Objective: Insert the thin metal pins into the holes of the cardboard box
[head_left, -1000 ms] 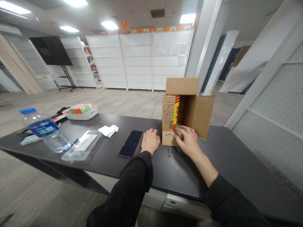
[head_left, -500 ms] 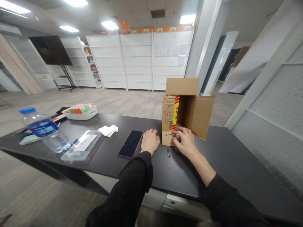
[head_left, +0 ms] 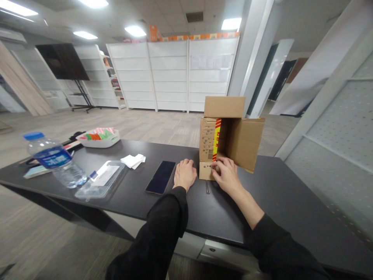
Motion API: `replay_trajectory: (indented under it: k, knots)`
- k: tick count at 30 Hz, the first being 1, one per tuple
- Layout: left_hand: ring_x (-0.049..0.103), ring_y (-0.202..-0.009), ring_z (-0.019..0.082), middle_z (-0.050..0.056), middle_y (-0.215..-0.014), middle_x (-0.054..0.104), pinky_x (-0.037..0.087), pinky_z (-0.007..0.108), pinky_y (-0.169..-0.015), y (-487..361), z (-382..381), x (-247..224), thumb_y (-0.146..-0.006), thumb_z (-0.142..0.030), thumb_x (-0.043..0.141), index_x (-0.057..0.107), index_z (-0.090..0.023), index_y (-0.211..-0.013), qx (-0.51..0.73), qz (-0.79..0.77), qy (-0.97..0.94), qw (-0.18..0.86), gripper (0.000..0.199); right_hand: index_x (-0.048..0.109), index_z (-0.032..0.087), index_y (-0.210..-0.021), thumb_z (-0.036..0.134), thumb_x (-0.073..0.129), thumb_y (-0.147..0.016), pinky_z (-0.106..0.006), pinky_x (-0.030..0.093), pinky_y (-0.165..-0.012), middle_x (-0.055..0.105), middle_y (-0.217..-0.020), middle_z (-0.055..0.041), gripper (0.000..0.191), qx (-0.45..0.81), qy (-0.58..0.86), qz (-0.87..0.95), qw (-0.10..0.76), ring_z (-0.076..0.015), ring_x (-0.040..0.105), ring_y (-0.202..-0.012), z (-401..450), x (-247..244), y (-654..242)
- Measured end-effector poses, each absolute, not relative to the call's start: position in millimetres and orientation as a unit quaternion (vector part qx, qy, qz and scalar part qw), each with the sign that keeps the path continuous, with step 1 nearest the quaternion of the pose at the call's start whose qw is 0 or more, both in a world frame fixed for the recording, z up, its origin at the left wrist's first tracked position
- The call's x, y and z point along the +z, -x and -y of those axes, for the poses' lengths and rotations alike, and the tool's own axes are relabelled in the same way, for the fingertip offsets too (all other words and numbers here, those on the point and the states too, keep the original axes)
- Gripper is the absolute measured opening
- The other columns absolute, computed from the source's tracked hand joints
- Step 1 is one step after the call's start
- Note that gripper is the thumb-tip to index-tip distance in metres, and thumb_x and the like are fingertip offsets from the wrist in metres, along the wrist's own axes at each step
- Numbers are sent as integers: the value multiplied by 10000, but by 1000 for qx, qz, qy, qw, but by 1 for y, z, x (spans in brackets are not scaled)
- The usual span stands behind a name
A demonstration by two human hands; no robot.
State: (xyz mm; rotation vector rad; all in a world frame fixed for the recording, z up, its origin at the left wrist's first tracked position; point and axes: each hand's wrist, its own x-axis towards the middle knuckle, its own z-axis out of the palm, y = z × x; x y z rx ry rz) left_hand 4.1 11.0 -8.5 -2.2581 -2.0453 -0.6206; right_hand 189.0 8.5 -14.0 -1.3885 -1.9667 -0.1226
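Observation:
A cardboard box (head_left: pixel 207 136) stands on the dark table with its flaps open. Dark holes or small studs dot its left face and the low front flap (head_left: pixel 205 171). My right hand (head_left: pixel 227 174) is at that flap, thumb and fingers pinched together; what they hold, if anything, is too small to make out. Palm down on the table, my left hand (head_left: pixel 185 174) lies between the box and a phone (head_left: pixel 161 177), fingers loosely bent and holding nothing. A thin metal rod or pair of tweezers (head_left: pixel 207 187) lies in front of the box.
Left on the table (head_left: pixel 233 221) are a clear plastic case (head_left: pixel 101 179), a crumpled tissue (head_left: pixel 133 161), a tilted water bottle (head_left: pixel 56 159) and a white tray (head_left: pixel 100 142) of colourful packets. A white partition (head_left: pixel 335 128) rises at the right.
My right hand has shifted very slightly, and its fingers are closer together at the flap. The left hand and the box stay in place.

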Motion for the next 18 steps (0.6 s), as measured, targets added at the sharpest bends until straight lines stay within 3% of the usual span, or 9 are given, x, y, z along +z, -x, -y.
replay_trajectory:
  k: [18]
  knots:
    - [544, -1068, 223, 81, -1074, 620, 412, 355, -943, -4, -11, -9, -873, -177, 448, 628, -207, -1034, -203, 658, 725, 15, 244, 681, 231, -899, 204, 570, -805, -470, 381, -908, 615, -1194, -94, 149, -38, 543, 754, 367, -306, 475, -1134, -10, -15, -188]
